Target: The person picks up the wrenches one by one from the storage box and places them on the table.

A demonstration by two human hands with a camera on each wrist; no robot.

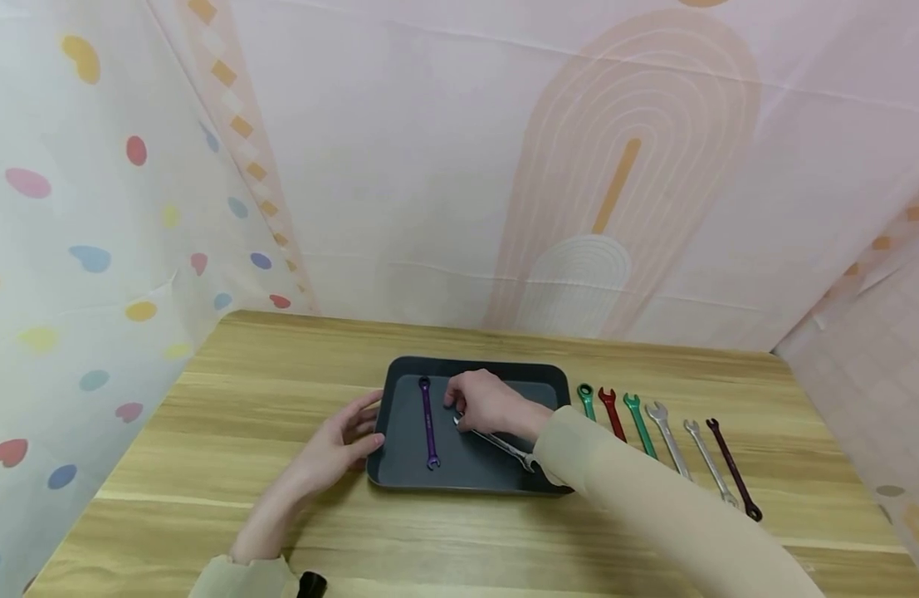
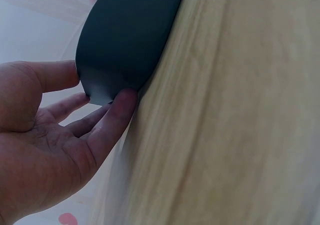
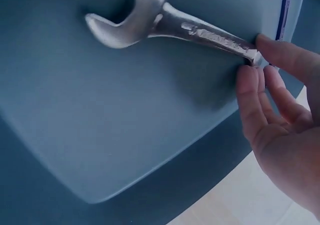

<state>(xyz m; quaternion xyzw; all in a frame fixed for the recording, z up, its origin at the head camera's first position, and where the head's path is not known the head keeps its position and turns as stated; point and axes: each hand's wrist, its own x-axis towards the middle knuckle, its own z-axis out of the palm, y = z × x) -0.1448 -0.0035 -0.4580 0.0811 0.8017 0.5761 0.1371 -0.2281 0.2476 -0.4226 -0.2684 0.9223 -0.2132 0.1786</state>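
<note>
A silver combination wrench lies slantwise in the dark grey baking tray, its large open end toward the tray's front right. My right hand pinches its far end between thumb and fingertips; the right wrist view shows the wrench's open jaw low over the tray floor. To the left in the tray is a purple wrench, lengthwise. My left hand rests against the tray's left side, fingers fairly straight, touching its outer wall.
Right of the tray, several wrenches lie in a row on the wooden table: green, red, silver and dark maroon. Patterned cloth hangs behind the table and at both sides. A small black object sits by my left sleeve.
</note>
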